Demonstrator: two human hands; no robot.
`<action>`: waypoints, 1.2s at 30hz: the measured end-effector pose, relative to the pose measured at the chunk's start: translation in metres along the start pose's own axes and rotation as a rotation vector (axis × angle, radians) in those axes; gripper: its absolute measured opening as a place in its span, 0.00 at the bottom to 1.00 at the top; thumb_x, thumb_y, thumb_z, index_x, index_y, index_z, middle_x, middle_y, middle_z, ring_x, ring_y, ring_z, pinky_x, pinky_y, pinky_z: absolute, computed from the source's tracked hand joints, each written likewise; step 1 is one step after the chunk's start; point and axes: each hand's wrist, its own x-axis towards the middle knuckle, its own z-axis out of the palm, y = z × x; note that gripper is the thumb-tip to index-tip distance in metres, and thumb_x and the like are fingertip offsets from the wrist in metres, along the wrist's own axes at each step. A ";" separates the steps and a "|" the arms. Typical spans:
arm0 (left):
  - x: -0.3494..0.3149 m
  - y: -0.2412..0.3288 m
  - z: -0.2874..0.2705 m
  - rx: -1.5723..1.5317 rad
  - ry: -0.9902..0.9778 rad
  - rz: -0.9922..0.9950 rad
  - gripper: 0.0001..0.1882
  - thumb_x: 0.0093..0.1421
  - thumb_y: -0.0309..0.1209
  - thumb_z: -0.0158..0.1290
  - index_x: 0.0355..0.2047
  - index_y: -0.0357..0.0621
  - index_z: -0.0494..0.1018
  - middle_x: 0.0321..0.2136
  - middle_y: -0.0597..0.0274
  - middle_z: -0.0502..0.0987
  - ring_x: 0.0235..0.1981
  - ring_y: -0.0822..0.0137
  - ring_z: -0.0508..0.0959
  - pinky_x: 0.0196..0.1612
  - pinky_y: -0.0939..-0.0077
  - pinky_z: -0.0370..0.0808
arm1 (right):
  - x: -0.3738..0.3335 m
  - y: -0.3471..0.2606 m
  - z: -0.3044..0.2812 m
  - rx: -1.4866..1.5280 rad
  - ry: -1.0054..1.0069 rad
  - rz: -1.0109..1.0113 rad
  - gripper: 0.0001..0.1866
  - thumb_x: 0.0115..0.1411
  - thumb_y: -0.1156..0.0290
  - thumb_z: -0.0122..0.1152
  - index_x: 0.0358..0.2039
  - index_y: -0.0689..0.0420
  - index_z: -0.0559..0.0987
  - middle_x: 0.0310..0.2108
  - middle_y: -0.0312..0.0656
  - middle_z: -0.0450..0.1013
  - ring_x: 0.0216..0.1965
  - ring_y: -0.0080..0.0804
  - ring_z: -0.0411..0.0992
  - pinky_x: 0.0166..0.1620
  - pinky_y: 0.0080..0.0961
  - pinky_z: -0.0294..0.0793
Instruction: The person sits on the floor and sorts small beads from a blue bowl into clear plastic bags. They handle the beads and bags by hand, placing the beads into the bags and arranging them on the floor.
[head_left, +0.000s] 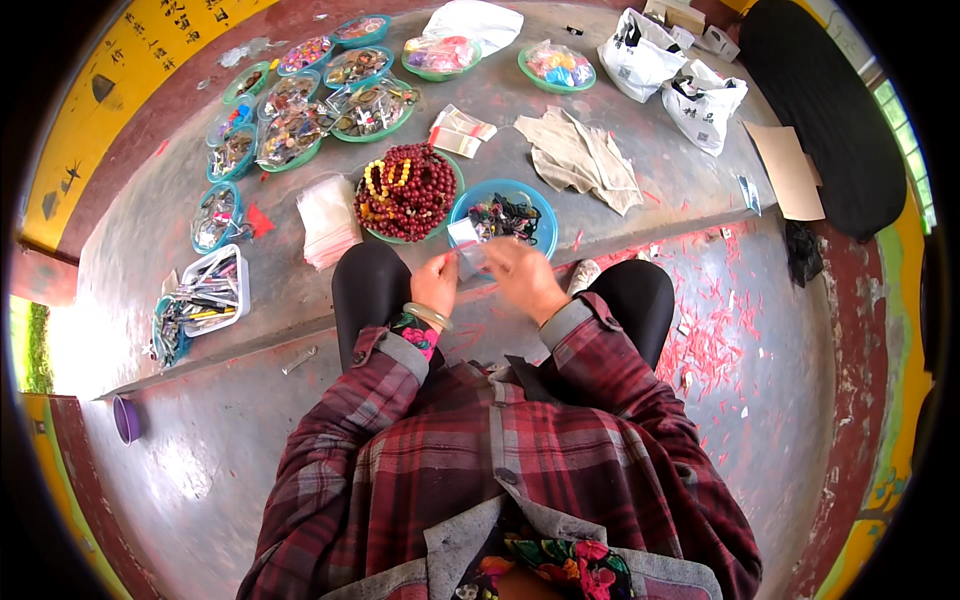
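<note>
Centre of frame: left hand (434, 284) pinches small clear packet (470, 258), just below blue bowl (547, 224). Right hand (524, 278) beside packet, blurred; cannot tell its grip. Dark red beads (425, 200) left of bowl.

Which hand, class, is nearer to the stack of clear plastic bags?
Left. The left hand is to the right of the stack of clear plastic bags; the right hand is farther right, just before the blue basin.
</note>
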 end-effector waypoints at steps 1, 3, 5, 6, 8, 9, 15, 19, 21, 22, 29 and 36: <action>0.003 0.000 -0.003 -0.046 0.033 0.048 0.13 0.57 0.33 0.49 0.35 0.34 0.74 0.24 0.61 0.77 0.26 0.78 0.74 0.31 0.83 0.71 | 0.004 0.011 -0.003 -0.019 0.097 0.093 0.11 0.50 0.74 0.51 0.36 0.59 0.76 0.33 0.49 0.72 0.35 0.46 0.71 0.37 0.33 0.71; 0.009 0.004 -0.013 -0.134 0.100 0.144 0.13 0.58 0.33 0.49 0.35 0.33 0.74 0.25 0.62 0.77 0.27 0.78 0.74 0.32 0.83 0.71 | 0.012 0.041 -0.004 -0.026 0.267 0.397 0.11 0.50 0.75 0.53 0.36 0.59 0.77 0.30 0.48 0.73 0.31 0.42 0.72 0.35 0.29 0.71; 0.012 0.016 -0.026 -0.334 0.073 0.095 0.13 0.58 0.30 0.49 0.36 0.30 0.73 0.29 0.62 0.76 0.31 0.75 0.75 0.36 0.84 0.72 | 0.018 0.061 -0.014 0.173 0.328 0.640 0.10 0.49 0.74 0.54 0.33 0.59 0.78 0.25 0.46 0.74 0.27 0.35 0.73 0.32 0.26 0.70; 0.013 0.017 -0.030 -0.439 0.079 0.089 0.13 0.58 0.29 0.49 0.37 0.29 0.72 0.30 0.60 0.76 0.32 0.74 0.75 0.38 0.83 0.72 | 0.019 0.066 -0.015 0.281 0.332 0.742 0.10 0.49 0.75 0.54 0.33 0.59 0.78 0.25 0.44 0.74 0.27 0.31 0.73 0.32 0.23 0.70; 0.013 0.017 -0.037 -0.561 0.097 0.086 0.13 0.58 0.28 0.48 0.38 0.29 0.72 0.30 0.60 0.76 0.33 0.74 0.74 0.38 0.83 0.72 | 0.017 0.078 -0.010 0.500 0.334 0.942 0.10 0.49 0.76 0.54 0.33 0.58 0.79 0.25 0.39 0.75 0.26 0.22 0.72 0.31 0.17 0.69; 0.013 0.018 -0.038 -0.579 0.098 0.090 0.12 0.59 0.28 0.48 0.38 0.30 0.72 0.30 0.62 0.76 0.32 0.76 0.74 0.37 0.85 0.71 | 0.013 0.092 -0.003 0.441 0.301 0.945 0.10 0.49 0.75 0.55 0.33 0.57 0.79 0.25 0.39 0.75 0.26 0.21 0.72 0.31 0.17 0.69; 0.011 0.006 -0.037 -0.576 0.113 0.047 0.12 0.58 0.28 0.49 0.37 0.31 0.73 0.28 0.64 0.76 0.30 0.79 0.73 0.35 0.86 0.70 | -0.008 0.140 0.038 -0.153 -0.005 0.749 0.08 0.49 0.72 0.53 0.28 0.55 0.80 0.25 0.39 0.75 0.27 0.28 0.73 0.28 0.23 0.71; 0.013 0.005 -0.026 -0.499 0.075 0.063 0.12 0.56 0.29 0.50 0.36 0.31 0.73 0.25 0.67 0.75 0.28 0.80 0.72 0.33 0.87 0.69 | -0.043 0.193 0.063 -0.698 -0.325 0.289 0.10 0.52 0.70 0.49 0.20 0.53 0.78 0.24 0.41 0.74 0.28 0.39 0.74 0.28 0.32 0.73; 0.012 0.003 -0.022 -0.448 0.058 0.056 0.13 0.57 0.30 0.50 0.36 0.31 0.73 0.23 0.69 0.74 0.26 0.82 0.69 0.30 0.87 0.68 | -0.044 0.190 0.068 -0.668 -0.350 0.354 0.08 0.51 0.68 0.50 0.23 0.52 0.79 0.25 0.42 0.74 0.29 0.40 0.74 0.31 0.34 0.73; 0.011 0.004 -0.023 -0.418 0.054 0.050 0.13 0.57 0.30 0.50 0.36 0.31 0.73 0.22 0.70 0.73 0.25 0.82 0.69 0.29 0.87 0.67 | -0.041 0.179 0.068 -0.549 -0.331 0.515 0.09 0.49 0.67 0.51 0.26 0.51 0.79 0.27 0.43 0.74 0.30 0.41 0.74 0.33 0.34 0.72; 0.012 -0.002 -0.015 -0.325 0.029 0.041 0.13 0.57 0.32 0.50 0.35 0.34 0.74 0.20 0.67 0.74 0.23 0.82 0.69 0.27 0.85 0.67 | -0.020 0.136 0.077 -0.427 -0.336 0.705 0.10 0.48 0.67 0.49 0.28 0.53 0.78 0.28 0.47 0.73 0.33 0.47 0.72 0.37 0.39 0.70; 0.013 -0.003 -0.017 -0.323 0.032 0.041 0.12 0.56 0.32 0.50 0.35 0.35 0.74 0.20 0.65 0.75 0.23 0.81 0.70 0.26 0.85 0.67 | -0.017 0.140 0.092 -0.522 -0.370 0.755 0.10 0.50 0.68 0.47 0.29 0.57 0.76 0.29 0.52 0.73 0.33 0.50 0.72 0.37 0.41 0.70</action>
